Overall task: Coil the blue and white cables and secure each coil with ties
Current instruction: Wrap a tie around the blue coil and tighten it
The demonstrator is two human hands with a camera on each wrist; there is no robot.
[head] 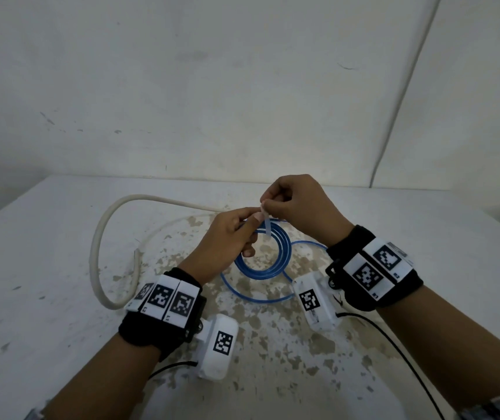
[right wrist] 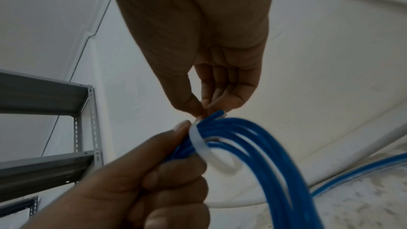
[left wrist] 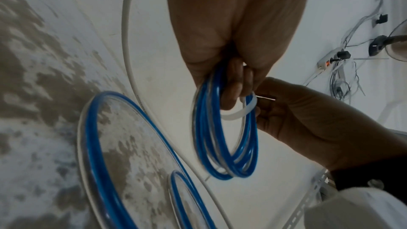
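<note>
The blue cable (head: 285, 253) is wound into a small coil that my left hand (head: 250, 218) grips at its top, above the table. A translucent white tie (head: 266, 221) loops around the bundled strands. My right hand (head: 268, 201) pinches the tie's upper end between thumb and fingers. In the left wrist view the tie (left wrist: 237, 113) crosses the coil (left wrist: 202, 128) just under my left hand's fingers (left wrist: 237, 83). The right wrist view shows the tie (right wrist: 202, 145) still as a loose loop around the strands (right wrist: 275, 154). The white cable (head: 95, 247) lies uncoiled on the left.
More blue cable lies in wide loose loops (head: 254, 295) on the worn white table (head: 45, 298), under my hands. A wall stands close behind. A grey metal shelf (right wrist: 44, 97) is off to one side, and a power strip (left wrist: 326, 62) with wires lies on the floor.
</note>
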